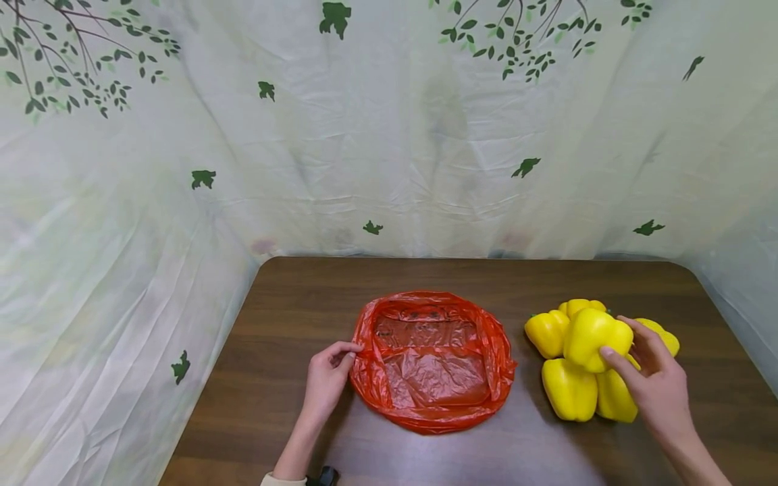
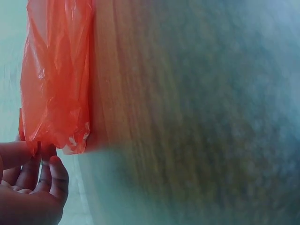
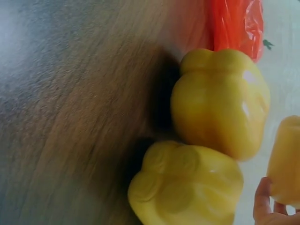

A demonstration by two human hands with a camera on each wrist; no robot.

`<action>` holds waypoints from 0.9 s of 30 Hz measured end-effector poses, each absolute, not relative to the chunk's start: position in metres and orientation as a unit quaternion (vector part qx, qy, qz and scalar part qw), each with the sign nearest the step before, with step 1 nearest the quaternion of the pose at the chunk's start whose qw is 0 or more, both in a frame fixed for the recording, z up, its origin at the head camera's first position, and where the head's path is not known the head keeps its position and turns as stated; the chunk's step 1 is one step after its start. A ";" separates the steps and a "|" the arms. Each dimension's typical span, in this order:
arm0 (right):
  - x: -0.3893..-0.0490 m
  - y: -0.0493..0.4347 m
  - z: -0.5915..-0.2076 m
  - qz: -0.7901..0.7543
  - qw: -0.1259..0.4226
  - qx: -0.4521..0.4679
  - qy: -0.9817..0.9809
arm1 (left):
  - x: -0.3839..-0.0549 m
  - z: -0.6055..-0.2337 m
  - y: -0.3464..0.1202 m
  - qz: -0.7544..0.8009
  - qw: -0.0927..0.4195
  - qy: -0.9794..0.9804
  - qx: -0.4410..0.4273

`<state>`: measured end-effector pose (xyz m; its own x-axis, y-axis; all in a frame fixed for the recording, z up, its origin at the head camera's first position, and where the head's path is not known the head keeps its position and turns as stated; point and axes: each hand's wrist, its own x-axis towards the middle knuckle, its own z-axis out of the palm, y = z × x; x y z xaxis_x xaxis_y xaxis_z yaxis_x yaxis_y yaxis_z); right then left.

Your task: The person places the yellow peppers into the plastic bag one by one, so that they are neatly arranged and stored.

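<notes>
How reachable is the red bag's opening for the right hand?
Probably yes, even holding a yellow pepper: the red bag gapes open, and the left hand pinches its opposite edge.

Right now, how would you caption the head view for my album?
Left hand pinches an open red bag; right hand holds a yellow pepper above other peppers.

L grip (image 1: 328, 375) w/ thumb-finger pinch, R grip (image 1: 658, 379) w/ wider clasp, both forearms (image 1: 300, 439) angled inward
</notes>
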<state>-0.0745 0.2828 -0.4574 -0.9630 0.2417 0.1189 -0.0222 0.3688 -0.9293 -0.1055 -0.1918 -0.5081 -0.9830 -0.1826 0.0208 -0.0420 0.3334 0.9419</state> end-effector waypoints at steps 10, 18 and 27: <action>-0.080 0.272 -0.455 0.548 0.099 -0.033 -0.830 | -0.106 -0.507 -0.191 -0.575 0.069 -0.813 0.059; -0.085 0.264 -0.455 0.544 0.082 0.007 -0.835 | -0.105 -0.507 -0.191 -0.569 0.066 -0.818 0.056; -0.089 0.250 -0.453 0.556 0.055 0.020 -0.829 | -0.104 -0.506 -0.191 -0.569 0.061 -0.818 0.060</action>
